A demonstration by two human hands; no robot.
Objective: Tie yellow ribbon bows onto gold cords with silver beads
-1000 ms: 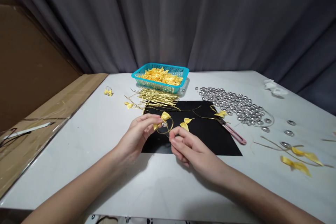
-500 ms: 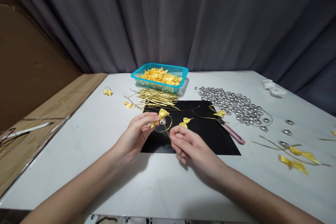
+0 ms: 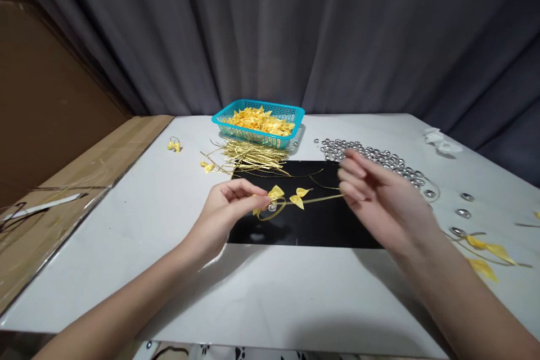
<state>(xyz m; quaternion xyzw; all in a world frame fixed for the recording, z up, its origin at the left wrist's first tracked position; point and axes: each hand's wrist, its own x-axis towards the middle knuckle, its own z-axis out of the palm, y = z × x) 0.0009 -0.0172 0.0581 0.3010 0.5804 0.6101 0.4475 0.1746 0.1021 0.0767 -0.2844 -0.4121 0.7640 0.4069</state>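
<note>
My left hand pinches a yellow ribbon bow above the black mat. A silver bead sits against the bow, and a gold cord loops around beside it. From the loop the cord runs right, stretched nearly straight, to my right hand, whose closed fingertips grip its end. Another yellow bow lies on the mat behind the cord. My right hand hides part of the silver bead pile and the scissors-like pink tool seen earlier.
Yellow bows fill a turquoise basket at the back. Gold cords lie bundled in front of it. A finished-looking looped bow rests at left. Loose beads and bows lie at right, near white tissue. Cardboard borders the left edge.
My right hand has swung right and up, drawing the gold cord out taut. My left hand, still pinching the bow, has shifted slightly right, and the loop has become smaller.
</note>
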